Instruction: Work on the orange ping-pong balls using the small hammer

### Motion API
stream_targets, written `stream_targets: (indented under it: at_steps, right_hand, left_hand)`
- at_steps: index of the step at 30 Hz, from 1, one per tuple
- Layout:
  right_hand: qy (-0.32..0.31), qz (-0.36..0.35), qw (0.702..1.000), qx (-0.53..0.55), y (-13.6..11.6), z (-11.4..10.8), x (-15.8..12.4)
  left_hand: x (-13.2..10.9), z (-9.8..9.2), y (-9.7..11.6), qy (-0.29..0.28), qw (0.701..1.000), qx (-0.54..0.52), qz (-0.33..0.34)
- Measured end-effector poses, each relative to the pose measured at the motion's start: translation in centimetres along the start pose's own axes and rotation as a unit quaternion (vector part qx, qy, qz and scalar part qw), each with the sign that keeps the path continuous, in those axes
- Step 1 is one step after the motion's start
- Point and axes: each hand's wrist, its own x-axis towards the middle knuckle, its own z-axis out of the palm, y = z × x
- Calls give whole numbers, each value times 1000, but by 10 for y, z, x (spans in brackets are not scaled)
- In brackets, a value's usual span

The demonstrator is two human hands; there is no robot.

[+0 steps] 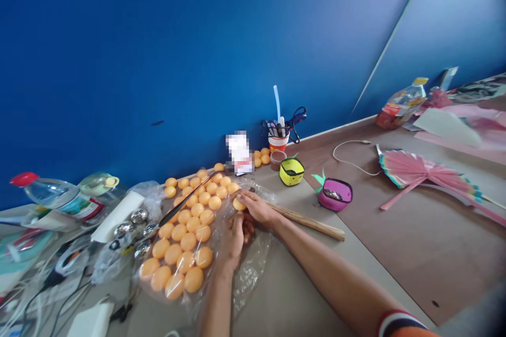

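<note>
A clear plastic bag [253,279] spreads over the table, with many orange table tennis balls [188,242] lying in it side by side. At the bag's right side my two hands meet. The fingers of my right hand [259,209] are closed around one orange ball [238,204]. Just below, my left hand [236,233] has its fingers curled in at the plastic, its thumb close under that ball. Whatever lies inside the left fist is hidden. Behind my right wrist, a wooden stick [312,222] rests on the table. A thin dark strip [185,200] lies slantwise across the bag.
To the left are bottles [59,192], shiny metal balls [124,229], a white roll [118,216] and tangled cables [39,284]. Right of my hands stand a yellow basket [291,172] and a purple basket [336,196]. A paper cup [279,142] of tools, a pink fan [427,171] and another bottle [401,105] are farther off.
</note>
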Motion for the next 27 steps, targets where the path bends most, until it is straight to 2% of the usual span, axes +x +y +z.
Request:
stream_targets:
  at_steps: [6, 15, 22, 27]
  right_hand:
    - [-3, -14, 998, -57, 6, 0, 4]
    - [4, 13, 1000, -10, -1, 0, -2]
    - [-1, 9, 1000, -1, -8, -1, -2]
    - [10, 4, 1000, -6, -9, 1, 0]
  left_hand:
    - [0, 0, 3, -18, 1000, -10, -16]
    - [2, -4, -9, -20, 1000, 2, 19]
    - [-4, 0, 6, -23, 999, 30, 29]
    - [-4, 4, 11, -10, 1000, -24, 2]
